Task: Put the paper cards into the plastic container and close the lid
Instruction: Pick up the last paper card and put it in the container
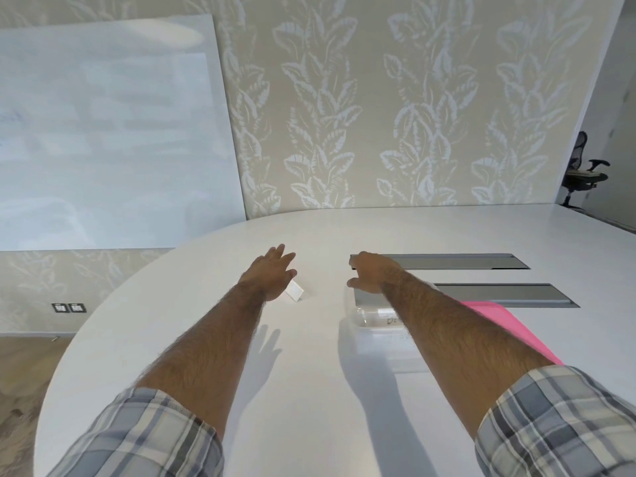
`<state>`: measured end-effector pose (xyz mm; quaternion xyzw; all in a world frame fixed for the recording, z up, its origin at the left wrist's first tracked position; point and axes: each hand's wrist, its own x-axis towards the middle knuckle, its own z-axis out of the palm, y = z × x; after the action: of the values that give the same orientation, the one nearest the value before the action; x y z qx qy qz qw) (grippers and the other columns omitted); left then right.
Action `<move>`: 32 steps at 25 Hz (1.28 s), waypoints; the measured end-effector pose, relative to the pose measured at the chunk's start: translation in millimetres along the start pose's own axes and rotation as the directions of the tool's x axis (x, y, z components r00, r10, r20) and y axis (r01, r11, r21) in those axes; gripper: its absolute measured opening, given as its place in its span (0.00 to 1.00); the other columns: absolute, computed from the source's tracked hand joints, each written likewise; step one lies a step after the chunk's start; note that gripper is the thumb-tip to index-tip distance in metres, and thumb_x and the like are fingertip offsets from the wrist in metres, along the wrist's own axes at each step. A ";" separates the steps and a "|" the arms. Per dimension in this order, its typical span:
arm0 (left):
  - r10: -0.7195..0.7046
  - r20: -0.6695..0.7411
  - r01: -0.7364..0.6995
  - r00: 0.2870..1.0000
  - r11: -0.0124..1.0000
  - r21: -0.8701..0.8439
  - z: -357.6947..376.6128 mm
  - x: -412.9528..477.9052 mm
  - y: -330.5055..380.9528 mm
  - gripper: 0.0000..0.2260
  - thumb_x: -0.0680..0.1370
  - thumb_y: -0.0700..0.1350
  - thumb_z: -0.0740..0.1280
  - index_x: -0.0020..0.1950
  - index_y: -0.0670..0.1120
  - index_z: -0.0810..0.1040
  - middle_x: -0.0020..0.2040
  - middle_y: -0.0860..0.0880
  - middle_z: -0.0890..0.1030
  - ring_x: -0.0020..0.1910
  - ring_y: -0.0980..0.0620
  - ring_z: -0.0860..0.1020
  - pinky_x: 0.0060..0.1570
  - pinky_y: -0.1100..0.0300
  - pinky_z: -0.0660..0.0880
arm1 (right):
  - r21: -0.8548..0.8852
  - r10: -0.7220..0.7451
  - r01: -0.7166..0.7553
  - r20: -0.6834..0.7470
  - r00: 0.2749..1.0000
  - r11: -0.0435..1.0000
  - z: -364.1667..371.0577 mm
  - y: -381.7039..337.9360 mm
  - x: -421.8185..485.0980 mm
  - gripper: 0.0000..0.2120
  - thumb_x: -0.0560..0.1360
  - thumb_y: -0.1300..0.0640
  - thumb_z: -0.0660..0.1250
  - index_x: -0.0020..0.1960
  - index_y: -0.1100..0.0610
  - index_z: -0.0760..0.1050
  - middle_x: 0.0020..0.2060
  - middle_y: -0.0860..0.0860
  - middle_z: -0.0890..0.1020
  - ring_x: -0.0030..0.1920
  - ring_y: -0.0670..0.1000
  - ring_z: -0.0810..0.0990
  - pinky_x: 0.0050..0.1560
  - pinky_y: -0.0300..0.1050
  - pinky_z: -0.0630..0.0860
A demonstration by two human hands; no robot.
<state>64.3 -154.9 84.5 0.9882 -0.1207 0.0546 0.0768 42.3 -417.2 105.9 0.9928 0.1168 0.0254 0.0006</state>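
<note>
Paper cards (295, 292) lie under the spread, empty left hand (275, 273); right hand (373, 273), loosely open, hovers past the plastic container (370, 316). Next: pinch the cards.

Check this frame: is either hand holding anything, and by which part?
Nothing is visibly held. The left hand hovers open over a white card; the right hand, curled, hides its fingertips.

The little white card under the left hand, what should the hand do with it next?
Probably lower the left hand and pinch the white card. The card lies on the table, not in the clear box beside the right hand.
</note>
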 end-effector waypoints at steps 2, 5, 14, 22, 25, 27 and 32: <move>0.019 0.016 -0.019 1.000 1.000 0.017 -1.2 6.9 -35.7 0.25 0.85 0.54 0.52 0.82 0.53 0.54 0.83 0.49 0.46 0.82 0.49 0.46 0.78 0.47 0.51 | 0.013 0.027 -0.027 0.003 1.000 1.000 1.8 -26.5 18.8 0.26 0.77 0.43 0.63 0.70 0.56 0.70 0.66 0.52 0.74 0.65 0.57 0.75 0.63 0.55 0.74; 0.039 0.043 -0.040 0.998 0.999 0.023 -0.2 21.9 -86.4 0.26 0.84 0.54 0.53 0.82 0.55 0.52 0.83 0.50 0.45 0.82 0.50 0.45 0.78 0.46 0.51 | 0.033 0.067 -0.068 0.021 0.998 0.997 10.2 -64.6 47.0 0.27 0.77 0.42 0.63 0.71 0.55 0.69 0.67 0.52 0.74 0.67 0.56 0.74 0.64 0.55 0.73; 0.131 0.119 -0.134 0.984 0.991 0.022 17.1 62.1 -171.1 0.27 0.84 0.54 0.54 0.82 0.53 0.51 0.83 0.49 0.44 0.82 0.49 0.45 0.79 0.49 0.48 | 0.030 0.165 -0.169 0.114 0.980 0.985 51.2 -133.0 116.3 0.27 0.77 0.42 0.63 0.70 0.57 0.69 0.66 0.54 0.75 0.66 0.56 0.74 0.63 0.55 0.74; 0.159 0.181 -0.155 0.970 0.987 -0.037 42.2 103.9 -188.1 0.28 0.84 0.51 0.56 0.82 0.54 0.50 0.83 0.51 0.43 0.82 0.52 0.43 0.78 0.51 0.46 | 0.002 0.237 -0.240 0.158 0.959 0.971 73.3 -146.7 178.7 0.15 0.78 0.49 0.63 0.59 0.59 0.72 0.59 0.54 0.78 0.58 0.57 0.78 0.49 0.48 0.72; 0.167 0.194 -0.166 0.967 0.986 -0.022 52.9 114.3 -195.1 0.28 0.84 0.51 0.56 0.82 0.53 0.50 0.83 0.50 0.44 0.82 0.51 0.44 0.79 0.51 0.46 | -0.005 0.300 -0.302 0.102 0.948 0.953 80.8 -153.0 194.5 0.14 0.79 0.49 0.63 0.58 0.58 0.75 0.57 0.54 0.80 0.57 0.58 0.80 0.50 0.48 0.74; 0.170 0.206 -0.169 0.964 0.985 -0.023 60.0 119.2 -198.9 0.28 0.84 0.50 0.56 0.82 0.52 0.51 0.83 0.50 0.44 0.82 0.51 0.44 0.78 0.50 0.46 | -0.004 0.337 -0.338 0.085 0.938 0.941 89.6 -155.8 203.8 0.13 0.79 0.49 0.64 0.56 0.58 0.76 0.54 0.54 0.82 0.55 0.58 0.81 0.52 0.48 0.76; 0.176 0.212 -0.175 0.961 0.984 -0.025 75.6 131.2 -203.6 0.28 0.84 0.50 0.58 0.82 0.53 0.51 0.83 0.51 0.45 0.82 0.51 0.45 0.78 0.50 0.48 | 0.002 0.343 -0.347 0.145 0.928 0.938 116.3 -156.5 220.5 0.08 0.76 0.58 0.66 0.54 0.58 0.77 0.52 0.53 0.82 0.51 0.57 0.82 0.46 0.46 0.76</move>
<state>247.9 -2.3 -1.4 0.9735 -0.2156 -0.0455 0.0610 226.1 -213.3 -0.2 0.9971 -0.0593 -0.0475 -0.0094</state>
